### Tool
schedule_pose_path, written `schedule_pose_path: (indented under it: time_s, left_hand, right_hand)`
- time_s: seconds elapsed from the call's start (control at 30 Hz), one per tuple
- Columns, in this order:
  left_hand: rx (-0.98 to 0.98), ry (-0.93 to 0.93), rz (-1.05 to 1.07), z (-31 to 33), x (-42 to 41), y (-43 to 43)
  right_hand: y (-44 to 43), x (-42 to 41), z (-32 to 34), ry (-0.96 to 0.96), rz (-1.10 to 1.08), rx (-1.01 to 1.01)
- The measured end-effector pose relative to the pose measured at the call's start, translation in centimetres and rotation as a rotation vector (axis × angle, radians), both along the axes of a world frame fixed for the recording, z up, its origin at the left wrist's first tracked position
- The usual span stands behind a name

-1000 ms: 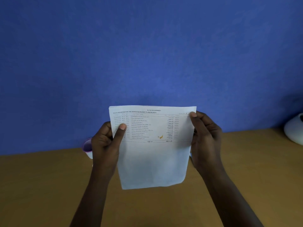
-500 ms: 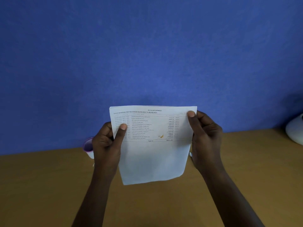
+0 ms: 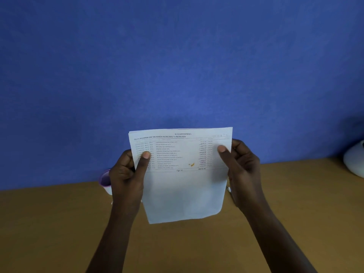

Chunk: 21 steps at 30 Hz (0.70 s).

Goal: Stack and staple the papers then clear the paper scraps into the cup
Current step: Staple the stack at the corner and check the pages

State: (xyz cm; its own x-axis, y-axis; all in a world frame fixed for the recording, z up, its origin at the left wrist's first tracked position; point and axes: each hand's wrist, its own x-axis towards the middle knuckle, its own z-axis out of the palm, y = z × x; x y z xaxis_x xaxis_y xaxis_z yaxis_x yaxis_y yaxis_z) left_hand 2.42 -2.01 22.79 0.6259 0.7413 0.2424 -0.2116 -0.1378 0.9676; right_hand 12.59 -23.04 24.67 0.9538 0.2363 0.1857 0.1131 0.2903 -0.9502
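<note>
I hold a stack of white papers [image 3: 183, 186] upright above the wooden table [image 3: 59, 229], printed side facing me. My left hand [image 3: 126, 178] grips the stack's left edge, thumb on the front. My right hand [image 3: 240, 170] grips the right edge, thumb below the top corner. The sheets' top edges sit slightly offset. A white cup [image 3: 106, 182] with a purple inside stands behind my left hand, mostly hidden. A small white scrap [image 3: 228, 189] peeks out beside my right hand. No stapler is visible.
A blue wall [image 3: 177, 66] rises straight behind the table's far edge. A white rounded object [image 3: 354, 162] sits at the right border of the view, on the table.
My right thumb slid down from the top right corner of the stack. The papers stay upright at nearly the same height; the left hand kept its grip.
</note>
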Motion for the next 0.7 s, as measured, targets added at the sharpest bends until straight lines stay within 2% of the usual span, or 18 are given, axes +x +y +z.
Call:
schedule_pose_path:
  time_s: [0.17,0.33,0.43,0.53,0.63,0.7]
  left_hand:
    - [0.009,0.055,0.028,-0.4,0.5,-0.1]
    - [0.151,0.08,0.307,-1.9,1.2,-3.5]
    - [0.26,0.136,0.163,-2.2,0.4,-7.9]
    - [0.378,0.083,0.043,-2.0,-0.4,-11.7]
    - [0.272,0.081,0.012,-0.9,-0.7,-13.0]
    - [0.196,0.083,0.016,0.0,-0.8,-12.8]
  right_hand:
    - [0.0,-0.1,-0.9,0.016,-0.042,-0.057]
    - [0.8,-0.4,-1.0,-0.038,-0.15,-0.081]
    - [1.9,-1.4,-0.8,-0.059,-0.194,-0.101]
    - [2.9,-2.9,-0.6,-0.075,-0.168,-0.045]
    - [3.4,-4.5,-0.7,-0.088,-0.066,0.022]
    - [3.5,-5.2,-1.1,-0.116,-0.024,-0.006]
